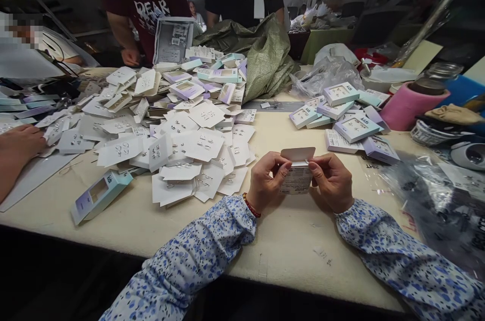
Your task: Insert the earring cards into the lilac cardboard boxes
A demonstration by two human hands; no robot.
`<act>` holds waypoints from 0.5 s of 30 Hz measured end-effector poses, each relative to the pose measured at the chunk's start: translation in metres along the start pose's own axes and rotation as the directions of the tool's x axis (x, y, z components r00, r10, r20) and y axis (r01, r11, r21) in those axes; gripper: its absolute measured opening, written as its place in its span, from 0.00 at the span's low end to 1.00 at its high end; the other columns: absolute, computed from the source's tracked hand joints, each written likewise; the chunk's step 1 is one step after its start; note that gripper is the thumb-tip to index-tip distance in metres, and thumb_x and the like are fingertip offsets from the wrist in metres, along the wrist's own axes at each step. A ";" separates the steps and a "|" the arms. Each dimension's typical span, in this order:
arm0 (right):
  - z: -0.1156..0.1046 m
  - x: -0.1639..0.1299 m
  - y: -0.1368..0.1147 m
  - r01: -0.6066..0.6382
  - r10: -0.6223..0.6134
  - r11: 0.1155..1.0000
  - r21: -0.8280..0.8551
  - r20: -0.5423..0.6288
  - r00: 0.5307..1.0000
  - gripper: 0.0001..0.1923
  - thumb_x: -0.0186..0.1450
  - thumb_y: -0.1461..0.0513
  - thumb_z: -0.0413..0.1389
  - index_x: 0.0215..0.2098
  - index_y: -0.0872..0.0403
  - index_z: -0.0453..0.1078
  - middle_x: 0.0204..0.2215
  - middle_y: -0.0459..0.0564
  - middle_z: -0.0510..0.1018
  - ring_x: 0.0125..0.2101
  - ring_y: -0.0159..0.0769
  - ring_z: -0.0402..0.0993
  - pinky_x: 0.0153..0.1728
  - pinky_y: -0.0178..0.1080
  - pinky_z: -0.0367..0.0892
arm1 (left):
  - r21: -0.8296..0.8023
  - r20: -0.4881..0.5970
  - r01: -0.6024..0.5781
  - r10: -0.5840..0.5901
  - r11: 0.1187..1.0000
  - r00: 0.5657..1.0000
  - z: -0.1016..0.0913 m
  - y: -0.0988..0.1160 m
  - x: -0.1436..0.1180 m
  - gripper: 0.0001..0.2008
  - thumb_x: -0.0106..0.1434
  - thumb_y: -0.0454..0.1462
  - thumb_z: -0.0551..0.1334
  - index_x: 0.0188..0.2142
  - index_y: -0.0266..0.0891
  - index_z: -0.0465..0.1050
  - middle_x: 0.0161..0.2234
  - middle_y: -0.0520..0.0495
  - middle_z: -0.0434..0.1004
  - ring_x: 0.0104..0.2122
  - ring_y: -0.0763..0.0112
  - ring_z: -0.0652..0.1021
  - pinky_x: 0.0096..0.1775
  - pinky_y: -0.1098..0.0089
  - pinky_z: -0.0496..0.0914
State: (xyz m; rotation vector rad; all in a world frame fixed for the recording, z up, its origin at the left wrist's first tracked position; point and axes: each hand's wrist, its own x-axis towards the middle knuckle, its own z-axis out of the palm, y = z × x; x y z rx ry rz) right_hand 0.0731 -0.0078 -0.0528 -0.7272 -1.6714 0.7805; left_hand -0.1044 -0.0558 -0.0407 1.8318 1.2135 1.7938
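My left hand [267, 179] and my right hand [332, 180] together hold a small white cardboard box [297, 175] upright above the cream table [295, 245]. The box's top flap stands open and its printed back faces me. Both thumbs press near the flap. A large heap of white earring cards [178, 144] lies to the left of my hands. A group of closed lilac and teal boxes [346, 119] lies to the right, beyond my right hand.
One flat teal box [100, 194] lies near the front left edge. Another person's hand [17, 146] rests at far left. Two people stand across the table behind a green sack [265, 55]. Clear plastic bags [435, 194], a pink roll [407, 106] and clutter sit at right.
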 end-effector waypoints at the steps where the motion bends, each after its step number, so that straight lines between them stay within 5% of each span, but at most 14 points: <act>1: 0.000 0.000 0.000 0.000 0.000 1.000 0.002 0.000 1.000 0.08 0.68 0.55 0.59 0.38 0.52 0.72 0.29 0.47 0.79 0.20 0.30 0.71 0.18 0.33 0.68 | -0.003 0.000 -0.002 0.002 1.000 1.000 0.000 0.000 0.000 0.08 0.69 0.40 0.62 0.34 0.38 0.73 0.31 0.49 0.74 0.30 0.75 0.73 0.30 0.74 0.68; 15: 0.001 -0.001 -0.001 -0.005 0.005 1.000 0.019 0.013 1.000 0.02 0.69 0.60 0.58 0.39 0.49 0.72 0.30 0.45 0.79 0.21 0.27 0.71 0.20 0.30 0.68 | -0.036 -0.012 -0.008 0.008 0.999 1.000 0.000 0.002 -0.001 0.06 0.69 0.36 0.62 0.34 0.39 0.74 0.31 0.50 0.73 0.30 0.76 0.72 0.31 0.75 0.67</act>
